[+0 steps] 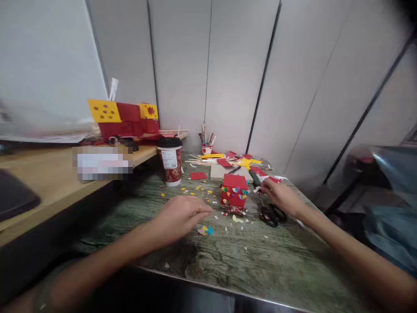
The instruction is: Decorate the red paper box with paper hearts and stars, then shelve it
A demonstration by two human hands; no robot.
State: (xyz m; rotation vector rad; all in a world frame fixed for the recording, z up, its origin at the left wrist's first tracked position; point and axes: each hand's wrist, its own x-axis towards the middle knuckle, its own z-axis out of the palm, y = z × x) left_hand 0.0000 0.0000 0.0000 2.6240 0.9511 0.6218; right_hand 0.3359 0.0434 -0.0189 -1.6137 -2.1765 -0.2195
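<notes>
A red cube-shaped box (234, 190) stands on the table, with small multicoloured paper pieces stuck on its sides and confetti-like bits around its base. My left hand (185, 213) hovers left of it, thumb and fingertips brought together; anything between them is too small to see. Below those fingertips lie colourful paper petals (205, 230). On the box's right, my right hand (280, 196) has its fingers curled together beside a dark green object (254, 178) whose kind is unclear. What these fingers hold, if anything, is hidden. Black-handled scissors (273, 215) lie just below my right hand.
A lidded paper cup (170, 163) stands left, beside a raised wooden shelf (143, 158) carrying a red and yellow paper-covered box (127, 119). Behind are a pen holder (206, 149), a pale board (216, 172) and paper scraps (224, 162). Yellow bits are scattered near the cup.
</notes>
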